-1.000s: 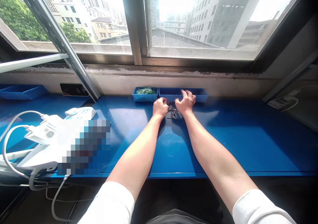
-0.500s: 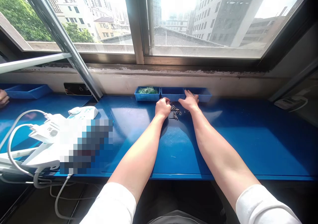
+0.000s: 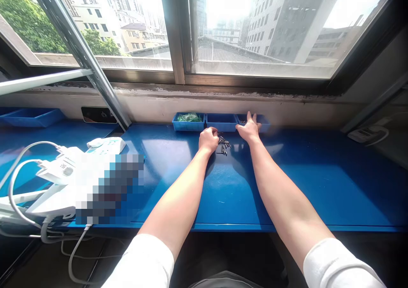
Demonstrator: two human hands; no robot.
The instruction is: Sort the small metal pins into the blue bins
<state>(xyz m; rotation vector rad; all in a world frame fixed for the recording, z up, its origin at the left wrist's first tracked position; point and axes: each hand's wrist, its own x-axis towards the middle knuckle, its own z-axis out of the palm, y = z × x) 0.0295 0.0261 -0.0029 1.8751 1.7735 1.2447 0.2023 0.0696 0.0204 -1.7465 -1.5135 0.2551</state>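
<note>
Several small dark screw-like pieces point(image 3: 224, 145) lie loose on the blue table point(image 3: 229, 198). Just left of them is my left hand point(image 3: 208, 139), its fingers closed; what they hold, if anything, is too small to make out. My right hand point(image 3: 249, 129) is over the right blue bin point(image 3: 264, 123), fingers spread, with small pieces partly visible beneath it. The middle blue bin point(image 3: 221, 122) stands between the right bin and the left blue bin point(image 3: 188, 127), which holds green-tinted clear plastic bags point(image 3: 189, 117).
On the left, a white power strip point(image 3: 108, 145) and white plugs with cables point(image 3: 63, 164) lie beside a blurred patch. A metal post point(image 3: 86, 62) rises there. Farther left are a phone point(image 3: 98, 115) and another blue bin point(image 3: 38, 118). A white device point(image 3: 366, 134) sits far right.
My right hand has shifted slightly right, farther over the right bin, and its fingers are spread wider. The other person's hand at the far left edge has gone out of view.
</note>
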